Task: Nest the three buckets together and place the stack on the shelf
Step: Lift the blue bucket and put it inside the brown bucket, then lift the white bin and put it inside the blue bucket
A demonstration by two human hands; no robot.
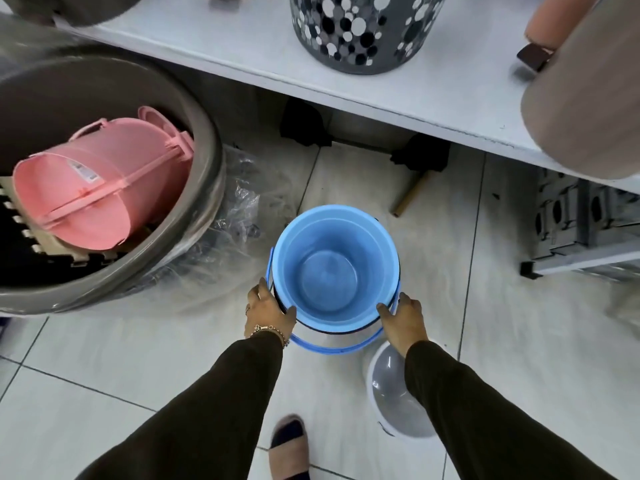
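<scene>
A light blue bucket stands upright on the tiled floor, its blue handle hanging down at the near side. A dark rim shows just under its lip, so it seems to sit inside a darker bucket. My left hand grips the left side of the rim and my right hand grips the right side. A white bucket with a grey inside stands on the floor just behind my right forearm, partly hidden by it. The white shelf runs across the top.
A spotted grey bin and a beige container stand on the shelf. At left a big grey tub wrapped in plastic holds a pink bucket. A wooden stick lies under the shelf. My shoe is at the bottom.
</scene>
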